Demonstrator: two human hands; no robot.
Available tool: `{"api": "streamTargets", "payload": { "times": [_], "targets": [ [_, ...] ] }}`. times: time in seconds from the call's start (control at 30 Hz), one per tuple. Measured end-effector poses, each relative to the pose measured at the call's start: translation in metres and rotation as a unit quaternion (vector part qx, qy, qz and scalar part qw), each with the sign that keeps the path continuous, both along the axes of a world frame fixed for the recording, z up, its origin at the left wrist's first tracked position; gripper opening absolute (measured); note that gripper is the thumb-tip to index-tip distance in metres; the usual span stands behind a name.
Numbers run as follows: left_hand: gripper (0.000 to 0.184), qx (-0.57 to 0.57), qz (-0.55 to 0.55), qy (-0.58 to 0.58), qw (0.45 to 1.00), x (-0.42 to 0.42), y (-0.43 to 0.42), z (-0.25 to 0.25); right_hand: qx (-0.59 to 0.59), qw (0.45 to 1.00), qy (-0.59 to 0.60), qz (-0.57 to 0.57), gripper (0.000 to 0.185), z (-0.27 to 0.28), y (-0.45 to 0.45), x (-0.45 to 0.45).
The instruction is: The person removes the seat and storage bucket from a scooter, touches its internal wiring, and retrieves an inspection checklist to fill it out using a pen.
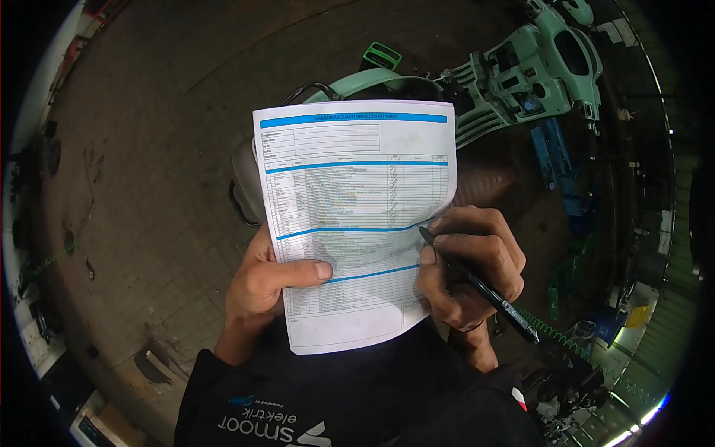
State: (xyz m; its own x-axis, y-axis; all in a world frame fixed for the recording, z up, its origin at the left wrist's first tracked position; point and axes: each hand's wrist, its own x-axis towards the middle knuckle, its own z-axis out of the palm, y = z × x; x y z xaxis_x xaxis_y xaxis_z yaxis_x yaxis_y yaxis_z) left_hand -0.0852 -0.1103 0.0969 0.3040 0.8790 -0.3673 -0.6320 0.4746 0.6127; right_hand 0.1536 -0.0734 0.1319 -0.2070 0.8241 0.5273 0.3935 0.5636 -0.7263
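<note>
A printed inspection checklist [350, 253], several sheets thick, is held up in front of my chest. Its heading reads as a quality inspection list, and handwritten ticks run down a column on the right. My left hand [268, 279] grips the lower left edge, thumb flat on top and fingers hidden behind the paper. In my right hand [477, 264] is a black pen [491, 298], its tip end beside the right part of the sheet, near the middle blue band. Whether the tip touches the paper I cannot tell.
Beyond the paper stands a light green scooter [521, 74], its brown seat [484, 182] partly hidden by the sheets. A blue metal stand [551, 153] is at its right. A green coiled hose [555, 335] hangs at lower right, near a blue bin [612, 326]. Brown floor [149, 186] spreads left.
</note>
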Motion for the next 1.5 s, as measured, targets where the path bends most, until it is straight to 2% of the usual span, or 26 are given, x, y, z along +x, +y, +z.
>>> {"api": "streamTargets", "payload": {
  "times": [0.7, 1.1, 1.5],
  "targets": [
    [0.071, -0.034, 0.0, 0.027, 0.999, 0.0025, 0.0057, 0.0039, -0.006, 1.0, 0.003, -0.021, 0.025, 0.0017, 0.0028, 0.0029],
    [0.068, -0.005, -0.008, -0.005, 1.0, 0.0034, 0.0024, -0.0025, 0.005, 0.999, -0.022, -0.036, 0.026, -0.0013, 0.0003, 0.0029],
    [0.069, -0.011, 0.003, -0.013, 1.0, 0.0075, 0.0005, -0.0005, -0.007, 1.0, 0.009, -0.021, 0.026, 0.0015, -0.0034, 0.0083]
  ]
}}
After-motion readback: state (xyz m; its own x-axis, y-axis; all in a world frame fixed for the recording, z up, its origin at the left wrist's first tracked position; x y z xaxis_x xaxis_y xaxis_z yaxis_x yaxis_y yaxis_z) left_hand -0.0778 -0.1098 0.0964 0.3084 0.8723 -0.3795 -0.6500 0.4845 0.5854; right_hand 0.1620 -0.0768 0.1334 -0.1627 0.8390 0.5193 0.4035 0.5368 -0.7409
